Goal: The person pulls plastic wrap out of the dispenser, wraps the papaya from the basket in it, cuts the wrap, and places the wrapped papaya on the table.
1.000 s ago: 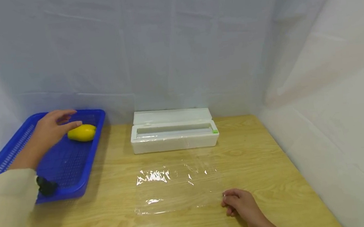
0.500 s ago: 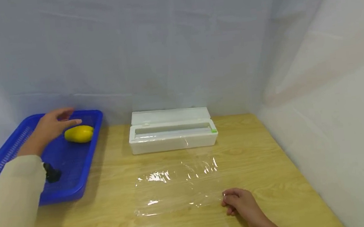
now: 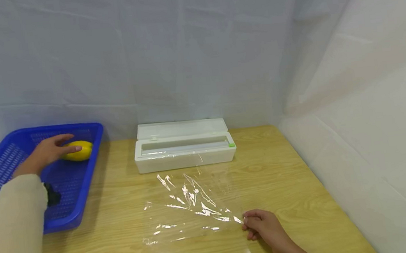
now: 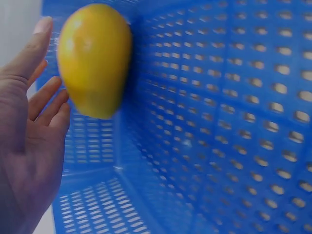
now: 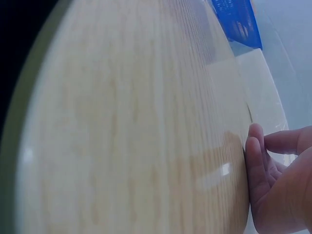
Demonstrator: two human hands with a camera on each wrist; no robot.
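Note:
A yellow fruit (image 3: 78, 151) lies at the far end of a blue perforated basket (image 3: 79, 189). My left hand (image 3: 58, 146) reaches into the basket with straight fingers, its fingertips at the fruit. In the left wrist view the open palm (image 4: 31, 122) sits right beside the fruit (image 4: 95, 58), against the basket wall (image 4: 219, 122). A sheet of clear cling film (image 3: 190, 204) lies wrinkled on the wooden table (image 3: 299, 190). My right hand (image 3: 249, 222) is curled at the film's near right corner and pinches it. The right wrist view shows these curled fingers (image 5: 258, 165) on the tabletop.
A white cling-film dispenser box (image 3: 184, 150) with its lid up stands at the back middle of the table. White cloth walls (image 3: 353, 106) close in the back and right side. A black wrist strap (image 3: 51, 197) shows at my left sleeve.
My left hand has lowered from above the fruit to its side. The film, flat before, now shows ridges running toward my right hand's corner. The view has shifted slightly.

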